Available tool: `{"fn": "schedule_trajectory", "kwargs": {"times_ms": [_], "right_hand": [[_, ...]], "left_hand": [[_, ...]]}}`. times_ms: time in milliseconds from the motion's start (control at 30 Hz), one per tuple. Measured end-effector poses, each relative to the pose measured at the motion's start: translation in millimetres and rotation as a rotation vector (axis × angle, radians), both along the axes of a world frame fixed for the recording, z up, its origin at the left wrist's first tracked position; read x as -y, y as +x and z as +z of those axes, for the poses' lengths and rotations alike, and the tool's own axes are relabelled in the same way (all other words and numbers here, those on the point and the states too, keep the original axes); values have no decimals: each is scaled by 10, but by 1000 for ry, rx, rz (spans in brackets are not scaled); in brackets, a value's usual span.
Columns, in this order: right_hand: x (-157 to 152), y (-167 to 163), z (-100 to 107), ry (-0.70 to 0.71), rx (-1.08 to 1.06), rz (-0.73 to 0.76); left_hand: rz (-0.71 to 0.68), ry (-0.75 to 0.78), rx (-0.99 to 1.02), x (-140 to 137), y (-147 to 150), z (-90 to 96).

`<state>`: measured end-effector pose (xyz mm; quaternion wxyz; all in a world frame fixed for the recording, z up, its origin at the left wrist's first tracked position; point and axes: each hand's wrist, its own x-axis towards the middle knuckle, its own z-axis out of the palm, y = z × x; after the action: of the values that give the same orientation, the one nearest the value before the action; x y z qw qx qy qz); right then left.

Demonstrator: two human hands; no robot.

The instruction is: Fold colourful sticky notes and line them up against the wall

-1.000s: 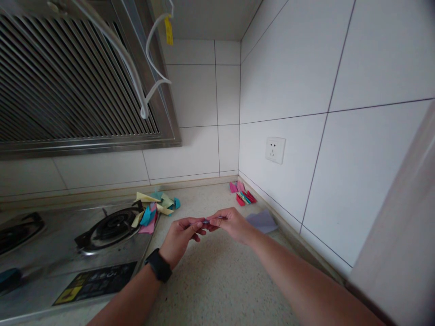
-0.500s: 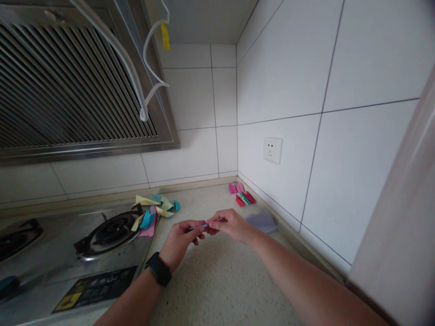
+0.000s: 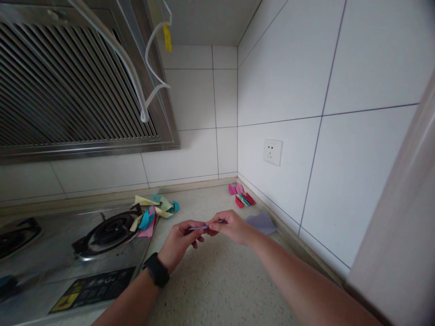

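Note:
Between my two hands is a narrow folded piece of purple paper (image 3: 196, 228), held edge-on just above the countertop (image 3: 217, 280). My left hand (image 3: 181, 237) pinches its left part between thumb and fingers. On the other end, my right hand (image 3: 227, 225) is closed, its fingertips close to the left ones. Much of the paper is hidden by the fingers, so its full shape does not show. A flat sheet of purple paper (image 3: 262, 223) lies on the counter just beyond my right wrist.
Folded red and teal papers (image 3: 244, 200) and pink ones (image 3: 236, 188) sit in the back corner. A heap of yellow, blue and pink folded papers (image 3: 152, 215) overlaps the gas stove's (image 3: 112, 262) edge. A range hood (image 3: 84, 81) and a white cable (image 3: 144, 108) hang above left.
My hands keep nearly the same pinch on the purple paper. The view has shifted very slightly; nothing else has visibly moved.

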<state>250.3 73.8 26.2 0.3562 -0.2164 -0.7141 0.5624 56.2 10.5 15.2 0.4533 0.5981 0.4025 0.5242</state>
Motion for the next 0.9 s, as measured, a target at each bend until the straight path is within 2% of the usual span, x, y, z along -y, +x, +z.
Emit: {"fn": "schedule_trajectory", "kwargs": {"times_ms": [200,567,900], "right_hand": [[-4,-7,-6,-43,6,27],[-17,-8,-48,29,-3,2],[8,-19,-6,-28,9,12]], "left_hand": [[6,-7,-25,-23,-7,-18],[40,19,-21,-7,2,-9],[45,0,-119,-32,-34,-44]]}}
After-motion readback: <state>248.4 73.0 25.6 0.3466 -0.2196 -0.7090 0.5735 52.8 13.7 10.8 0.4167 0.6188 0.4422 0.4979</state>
